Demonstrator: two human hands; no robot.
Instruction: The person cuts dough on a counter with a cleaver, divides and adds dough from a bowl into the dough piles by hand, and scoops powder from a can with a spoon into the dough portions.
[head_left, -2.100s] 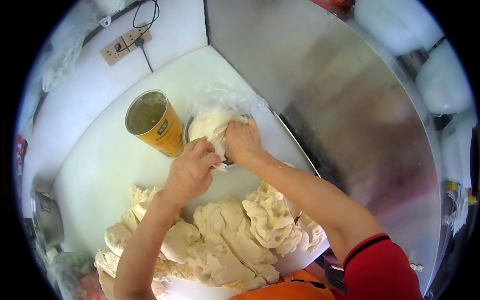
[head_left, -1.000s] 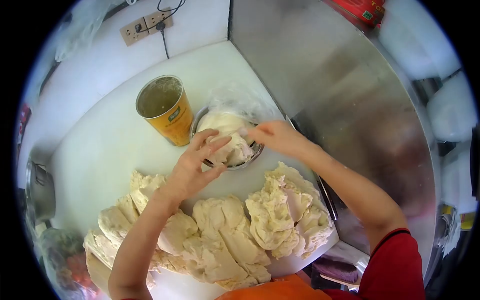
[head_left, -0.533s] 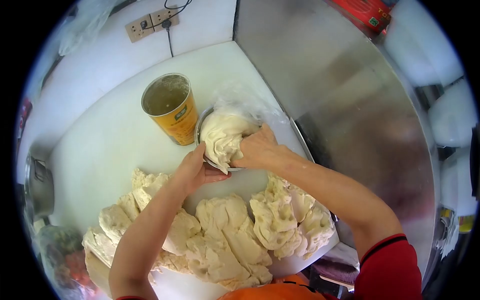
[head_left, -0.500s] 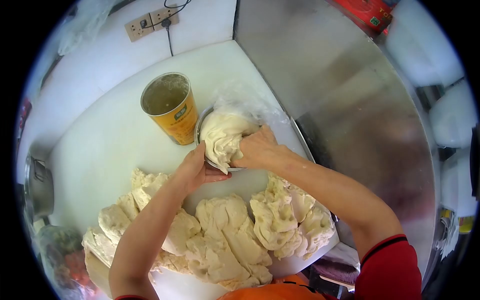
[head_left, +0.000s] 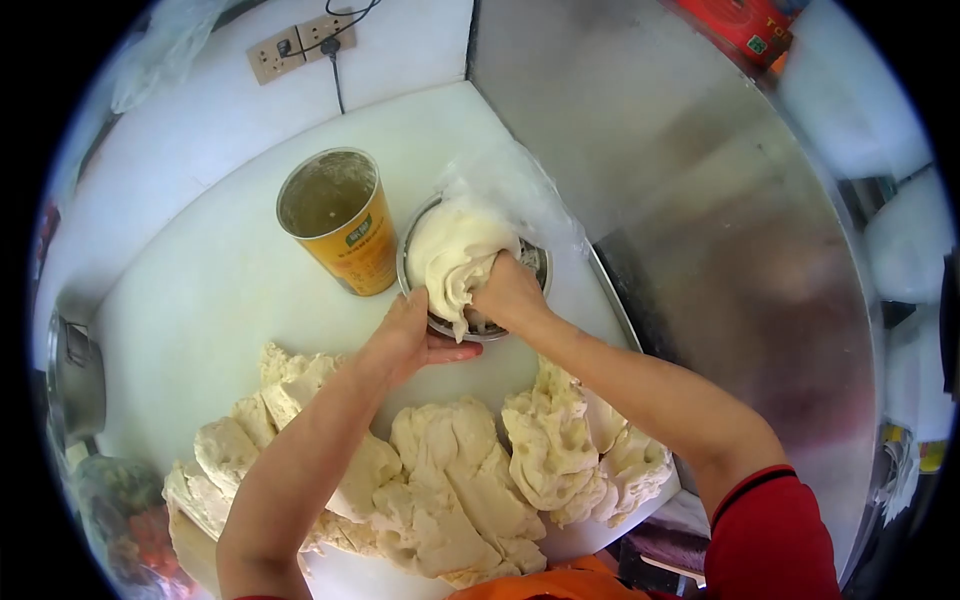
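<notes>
A soft white piece of dough (head_left: pixel 455 245) sits bunched in a round metal bowl (head_left: pixel 405 275) on the white board. My right hand (head_left: pixel 512 292) reaches into the bowl with its fingers closed in the dough; the fingertips are hidden. With thumb at the rim and fingers beneath, my left hand (head_left: pixel 415 335) grips the bowl's near left side. Clear plastic film (head_left: pixel 515 185) lies over the bowl's far edge. Large lumps of pale dough (head_left: pixel 455 480) spread across the board under my forearms.
An open yellow tin (head_left: pixel 345 235) stands left of the bowl. A metal panel (head_left: pixel 680 230) rises along the right side. A metal pot (head_left: pixel 80 375) and a bag of vegetables (head_left: pixel 125 520) are at the left edge. Wall sockets (head_left: pixel 300 48) hold plugged cords.
My right hand has drawn the dough together toward the bowl's left, so more of the bowl's inside shows at the right. Bowl and both hands sit slightly farther right in view.
</notes>
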